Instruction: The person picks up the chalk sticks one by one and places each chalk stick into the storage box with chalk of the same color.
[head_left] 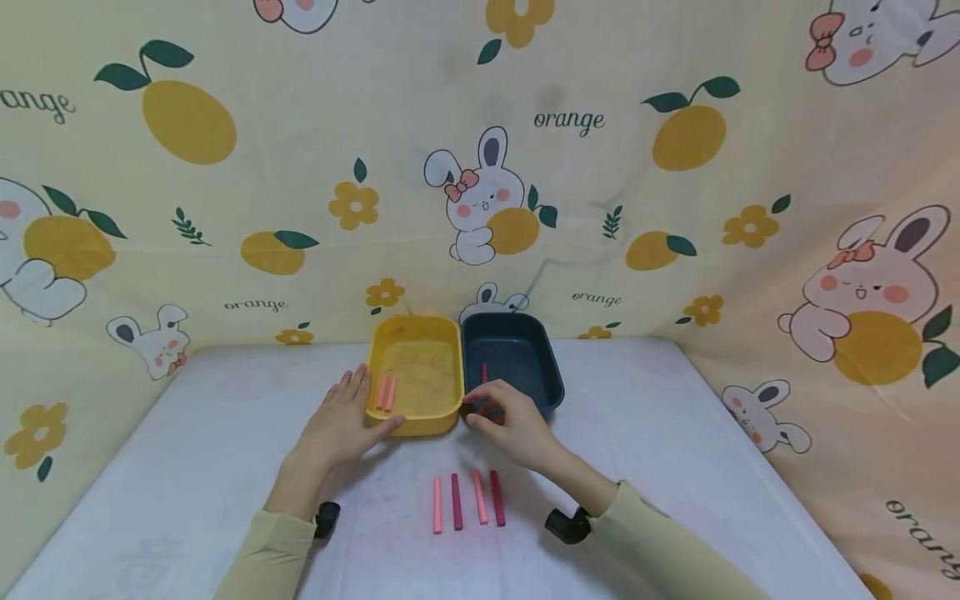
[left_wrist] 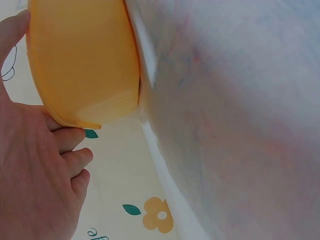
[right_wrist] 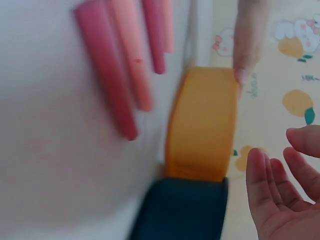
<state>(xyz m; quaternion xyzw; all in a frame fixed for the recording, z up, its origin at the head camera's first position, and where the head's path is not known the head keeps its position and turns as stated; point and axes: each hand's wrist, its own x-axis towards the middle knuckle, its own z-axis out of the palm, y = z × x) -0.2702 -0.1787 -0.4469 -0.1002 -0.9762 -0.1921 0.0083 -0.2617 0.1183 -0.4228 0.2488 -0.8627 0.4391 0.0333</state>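
My left hand (head_left: 341, 421) holds the near left corner of a yellow plastic bin (head_left: 423, 427), thumb on the front rim and fingers along the left side. Two light pink crayon-like sticks (head_left: 387, 392) lie inside that bin. Over the near left part of the dark blue bin (head_left: 557, 392) is my right hand (head_left: 517, 423). In the right wrist view its fingers (right_wrist: 260, 185) and thumb stand apart with nothing between them. A dark pink stick (head_left: 484, 372) shows in the blue bin, partly hidden by the right hand.
Several sticks in light pink (head_left: 437, 504) and dark pink (head_left: 498, 498) lie in a row on the white tabletop (head_left: 630, 517), in front of the bins. The bins stand side by side near a patterned cloth backdrop (head_left: 420, 100) with rabbits and oranges.
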